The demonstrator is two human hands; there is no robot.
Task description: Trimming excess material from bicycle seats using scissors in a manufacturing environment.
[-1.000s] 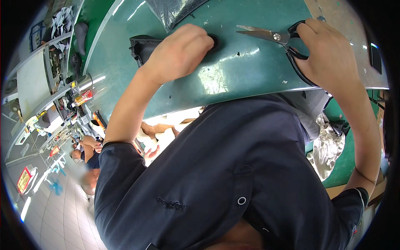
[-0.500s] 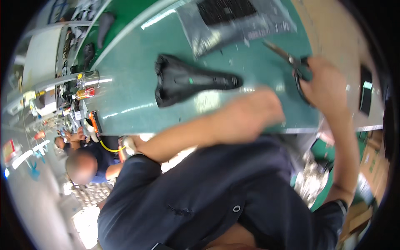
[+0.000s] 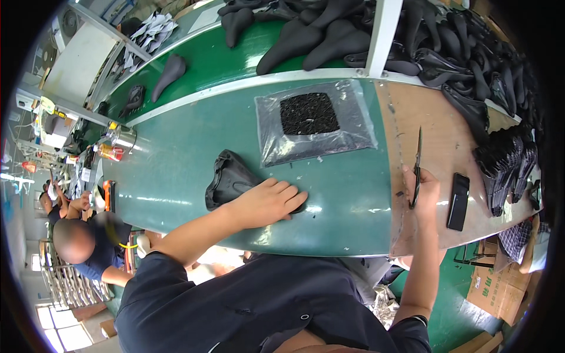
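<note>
A black bicycle saddle (image 3: pixel 231 181) lies on the green tabletop with its hollow underside showing and its wide end to the left. My left hand (image 3: pixel 268 203) is closed over the saddle's narrow nose, which it mostly hides. Farther to the right, my right hand (image 3: pixel 425 191) grips a pair of scissors (image 3: pixel 418 167) above the brown board, the blades pointing away from me. Beyond the saddle rests a clear plastic bag (image 3: pixel 273 144) with small black pieces (image 3: pixel 310 113) heaped on it or in it; I cannot tell which.
A black phone (image 3: pixel 458 202) lies right of my right hand, near stacked black parts (image 3: pixel 500 170). Many saddles (image 3: pixel 291 44) fill the green conveyor beyond a white rail (image 3: pixel 212 92). An orange-handled tool (image 3: pixel 109 195) is at the table's left end, near a co-worker (image 3: pixel 97 250).
My left hand, blurred and apart from the saddle before, now holds its nose. My right hand has turned the scissors to point away, over the brown board. The view now takes in more beyond the table.
</note>
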